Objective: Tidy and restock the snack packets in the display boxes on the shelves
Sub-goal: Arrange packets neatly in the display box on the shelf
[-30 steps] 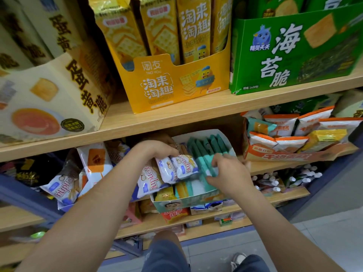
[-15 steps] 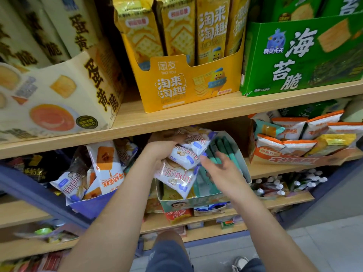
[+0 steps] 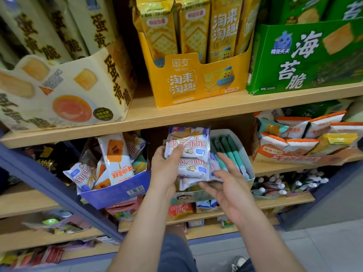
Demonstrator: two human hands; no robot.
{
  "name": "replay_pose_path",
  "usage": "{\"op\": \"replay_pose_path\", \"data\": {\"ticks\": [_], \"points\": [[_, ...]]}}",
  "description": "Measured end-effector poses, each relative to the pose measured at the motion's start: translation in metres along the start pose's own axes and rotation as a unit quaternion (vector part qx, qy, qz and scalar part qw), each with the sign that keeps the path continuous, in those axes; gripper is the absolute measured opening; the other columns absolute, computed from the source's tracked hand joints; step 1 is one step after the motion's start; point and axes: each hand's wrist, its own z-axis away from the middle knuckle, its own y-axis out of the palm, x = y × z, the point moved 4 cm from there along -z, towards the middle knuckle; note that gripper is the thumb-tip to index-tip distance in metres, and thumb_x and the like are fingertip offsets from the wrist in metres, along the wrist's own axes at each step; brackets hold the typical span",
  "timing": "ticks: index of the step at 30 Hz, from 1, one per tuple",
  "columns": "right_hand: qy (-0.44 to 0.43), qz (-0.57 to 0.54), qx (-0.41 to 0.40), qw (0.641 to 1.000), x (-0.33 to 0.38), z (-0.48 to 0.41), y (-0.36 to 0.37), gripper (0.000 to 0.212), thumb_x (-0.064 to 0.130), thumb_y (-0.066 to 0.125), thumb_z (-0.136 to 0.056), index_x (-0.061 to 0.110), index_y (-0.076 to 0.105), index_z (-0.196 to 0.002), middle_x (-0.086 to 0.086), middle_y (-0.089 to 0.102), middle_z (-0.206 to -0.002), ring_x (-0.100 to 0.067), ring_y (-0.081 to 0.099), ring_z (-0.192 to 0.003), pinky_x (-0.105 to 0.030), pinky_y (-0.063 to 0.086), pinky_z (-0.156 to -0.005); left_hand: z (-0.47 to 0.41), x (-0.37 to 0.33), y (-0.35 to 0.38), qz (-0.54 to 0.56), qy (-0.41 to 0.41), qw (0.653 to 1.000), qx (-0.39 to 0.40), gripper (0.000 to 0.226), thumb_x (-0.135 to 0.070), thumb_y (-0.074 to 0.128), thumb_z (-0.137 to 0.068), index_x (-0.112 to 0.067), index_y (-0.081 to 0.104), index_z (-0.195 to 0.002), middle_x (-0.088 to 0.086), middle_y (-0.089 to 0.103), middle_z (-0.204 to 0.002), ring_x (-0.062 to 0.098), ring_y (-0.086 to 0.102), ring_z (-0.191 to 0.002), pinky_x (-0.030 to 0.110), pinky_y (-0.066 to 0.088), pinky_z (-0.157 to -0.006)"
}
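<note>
My left hand (image 3: 167, 169) grips a stack of white and blue snack packets (image 3: 188, 152), lifted just in front of the white display box (image 3: 244, 154) on the middle shelf. Inside that box, teal packets (image 3: 225, 150) stand in a row. My right hand (image 3: 225, 185) hovers with relaxed fingers under the stack's lower right corner; whether it touches the packets I cannot tell. To the left, a blue display box (image 3: 117, 191) holds mixed white and orange packets (image 3: 115, 160) lying untidily.
The wooden shelf (image 3: 196, 114) above carries a cream box (image 3: 59, 91), a yellow box (image 3: 196, 81) and a green box (image 3: 304, 57). An orange tray of packets (image 3: 294, 156) sits to the right. Lower shelves hold small items. My knee (image 3: 172, 252) and the grey floor (image 3: 324, 248) show below.
My left hand has lifted the white and blue packets up out of the white box. My right hand left the teal packets and opened below the stack.
</note>
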Motion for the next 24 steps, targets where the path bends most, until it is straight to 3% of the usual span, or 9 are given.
{"op": "replay_pose_path", "data": {"ticks": [3,6,9,12,14,18,20,24], "points": [[-0.011,-0.008,0.006,1.000,-0.001,0.003,0.006,0.029,0.020,0.052,-0.100,0.023,0.056,-0.129,-0.008,0.075,-0.103,-0.027,0.071,-0.099,-0.043,0.058,-0.081,0.010,0.001,-0.003,0.014,0.017,1.000,-0.002,0.020,-0.017,0.064,-0.093,-0.017,0.063,-0.113,0.008,0.073,-0.101,0.024,0.073,-0.087,0.044,0.060,-0.076],[-0.031,0.038,0.017,0.999,-0.001,0.009,0.013,0.046,0.040,0.064,-0.089,0.025,0.052,-0.131,-0.006,0.073,-0.110,-0.022,0.071,-0.101,-0.045,0.056,-0.090,0.023,0.006,0.001,0.018,0.023,1.000,-0.007,0.018,-0.016,0.060,-0.094,-0.021,0.062,-0.111,0.007,0.074,-0.101,0.025,0.073,-0.087,0.048,0.060,-0.077],[-0.084,0.090,-0.041,0.992,0.000,0.012,0.013,0.068,0.051,0.080,-0.062,0.039,0.051,-0.122,0.000,0.070,-0.115,-0.019,0.070,-0.101,-0.048,0.056,-0.091,0.042,0.014,0.012,-0.003,0.049,0.999,0.005,0.019,-0.015,0.058,-0.095,-0.025,0.062,-0.111,-0.001,0.073,-0.101,0.014,0.072,-0.086,0.034,0.057,-0.068],[-0.147,0.042,-0.110,0.982,0.006,0.014,0.007,0.072,0.026,0.084,-0.073,0.036,0.042,-0.130,0.003,0.068,-0.111,-0.011,0.070,-0.095,-0.037,0.059,-0.082,0.061,0.024,0.025,-0.012,0.077,0.996,0.043,0.032,-0.004,0.061,-0.090,-0.028,0.061,-0.111,-0.007,0.072,-0.105,0.008,0.069,-0.096,0.022,0.054,-0.071],[-0.183,-0.008,-0.128,0.975,0.014,0.015,0.000,0.071,0.009,0.080,-0.077,0.031,0.041,-0.131,0.002,0.068,-0.108,-0.008,0.071,-0.089,-0.026,0.058,-0.070,0.068,0.029,0.031,-0.032,0.091,0.994,0.048,0.041,0.001,0.062,-0.086,-0.030,0.061,-0.113,-0.007,0.070,-0.110,0.009,0.067,-0.101,0.026,0.055,-0.080],[-0.194,0.032,-0.128,0.972,0.016,0.014,-0.012,0.050,0.007,0.080,-0.077,0.026,0.056,-0.116,-0.002,0.072,-0.107,-0.016,0.072,-0.094,-0.034,0.060,-0.075,0.067,0.035,0.037,-0.071,0.090,0.992,0.058,0.039,-0.005,0.069,-0.083,-0.032,0.060,-0.110,-0.006,0.067,-0.113,0.008,0.066,-0.102,0.030,0.056,-0.083],[-0.182,0.037,-0.129,0.974,0.013,0.013,-0.017,0.049,0.008,0.080,-0.078,0.021,0.057,-0.119,-0.004,0.073,-0.106,-0.019,0.072,-0.096,-0.041,0.060,-0.081,0.067,0.037,0.038,-0.081,0.060,0.992,0.074,0.040,-0.010,0.076,-0.079,-0.033,0.061,-0.108,-0.003,0.067,-0.113,0.011,0.067,-0.101,0.031,0.057,-0.080],[-0.183,0.045,-0.110,0.976,0.016,0.012,-0.021,0.046,0.007,0.078,-0.079,0.019,0.059,-0.119,-0.005,0.074,-0.105,-0.019,0.073,-0.092,-0.035,0.060,-0.073,0.067,0.020,0.036,0.044,-0.020,0.994,0.099,0.030,-0.031,0.075,-0.079,-0.020,0.067,-0.105,-0.001,0.075,-0.100,0.014,0.073,-0.089,0.035,0.057,-0.076]]}}
